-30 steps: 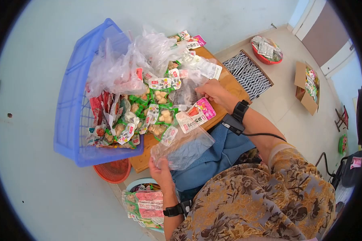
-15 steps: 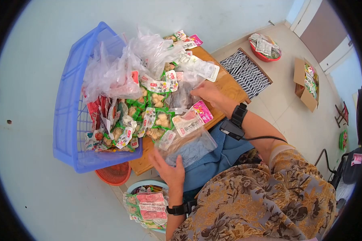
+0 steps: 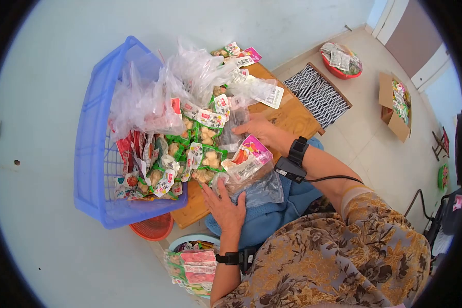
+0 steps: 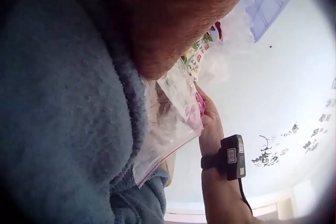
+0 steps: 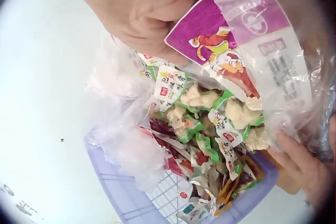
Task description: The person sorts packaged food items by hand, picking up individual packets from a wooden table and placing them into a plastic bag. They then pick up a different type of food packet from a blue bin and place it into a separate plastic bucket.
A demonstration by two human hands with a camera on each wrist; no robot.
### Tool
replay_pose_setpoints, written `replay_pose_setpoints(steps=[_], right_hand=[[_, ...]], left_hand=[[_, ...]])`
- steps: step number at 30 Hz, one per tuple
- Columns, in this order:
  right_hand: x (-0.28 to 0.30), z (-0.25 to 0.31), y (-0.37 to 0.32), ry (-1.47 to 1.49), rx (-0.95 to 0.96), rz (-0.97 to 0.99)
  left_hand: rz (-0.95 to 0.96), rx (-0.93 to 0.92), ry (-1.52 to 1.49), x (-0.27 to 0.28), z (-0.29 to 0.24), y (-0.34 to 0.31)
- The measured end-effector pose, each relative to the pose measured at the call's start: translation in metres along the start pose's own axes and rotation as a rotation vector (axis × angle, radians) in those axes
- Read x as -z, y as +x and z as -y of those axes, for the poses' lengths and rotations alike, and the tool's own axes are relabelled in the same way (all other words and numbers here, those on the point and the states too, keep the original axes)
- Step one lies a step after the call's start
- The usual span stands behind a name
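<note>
In the head view, my left hand (image 3: 227, 209) lies with spread fingers on a clear zip bag (image 3: 262, 187). A printed card with a pink end (image 3: 256, 147) lies at this bag, partly under the clear film. The right wrist view shows cartoon figures on the printed card (image 5: 226, 50). My right hand (image 3: 264, 132) is right beside the pink end, over a greyish clear plastic bag (image 3: 230, 134). Its fingers bend in the right wrist view, but I cannot tell what they grip. Several green-edged snack packs (image 3: 209, 156) lie just left of both hands.
A tilted blue basket (image 3: 90, 154) with snack packs and crumpled clear bags (image 3: 143, 102) stands left on the wooden table (image 3: 287, 113). Blue cloth (image 3: 297, 187) covers the lap. Below are a red colander (image 3: 154, 227) and a filled light-blue basin (image 3: 195, 238). An open carton (image 3: 387, 113) stands right.
My left hand let go of the zip bag's near edge, spread its fingers and moved up onto the bag. My right hand shifted slightly left and down, closer to the pink-ended card.
</note>
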State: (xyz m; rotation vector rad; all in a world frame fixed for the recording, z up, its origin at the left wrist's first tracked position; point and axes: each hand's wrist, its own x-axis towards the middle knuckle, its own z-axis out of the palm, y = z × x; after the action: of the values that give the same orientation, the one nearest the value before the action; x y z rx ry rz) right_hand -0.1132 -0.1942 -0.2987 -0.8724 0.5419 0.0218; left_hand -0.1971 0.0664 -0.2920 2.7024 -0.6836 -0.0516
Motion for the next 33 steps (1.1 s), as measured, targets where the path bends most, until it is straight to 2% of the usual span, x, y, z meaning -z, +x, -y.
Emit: replay_pose_setpoints(steps=[1,3,4,6,16,19,26,29,31,33], right_hand=[[-0.002,0.003,-0.001,0.001,0.001,0.000],[-0.004,0.008,-0.003,-0.238,0.093,-0.064],[-0.004,0.007,-0.001,-0.237,0.093,-0.064],[-0.006,0.009,-0.001,-0.048,0.216,0.002],[0.004,0.065,-0.016,-0.294,0.236,0.006],[0.003,0.079,-0.022,-0.161,0.292,0.060],[0.006,0.102,-0.041,0.047,0.166,0.258],[-0.004,0.102,-0.054,0.158,0.079,0.350],[-0.012,0.100,-0.069,0.209,0.037,0.400],[-0.017,0.097,-0.081,0.273,-0.019,0.444]], left_hand=[[0.011,0.005,0.006,0.000,0.000,0.000],[0.012,0.004,0.012,0.000,-0.001,0.001],[0.013,0.003,0.016,0.000,-0.002,0.001],[0.017,0.006,0.016,0.002,-0.005,0.003],[-0.052,-0.076,0.016,-0.011,-0.008,0.022],[-0.107,-0.132,0.065,-0.020,-0.010,0.031],[-0.160,-0.192,0.069,-0.029,-0.016,0.064],[-0.102,-0.213,0.139,-0.036,-0.012,0.088],[0.356,-0.112,0.203,-0.051,-0.003,0.108],[0.306,-0.119,0.111,-0.068,-0.002,0.122]])
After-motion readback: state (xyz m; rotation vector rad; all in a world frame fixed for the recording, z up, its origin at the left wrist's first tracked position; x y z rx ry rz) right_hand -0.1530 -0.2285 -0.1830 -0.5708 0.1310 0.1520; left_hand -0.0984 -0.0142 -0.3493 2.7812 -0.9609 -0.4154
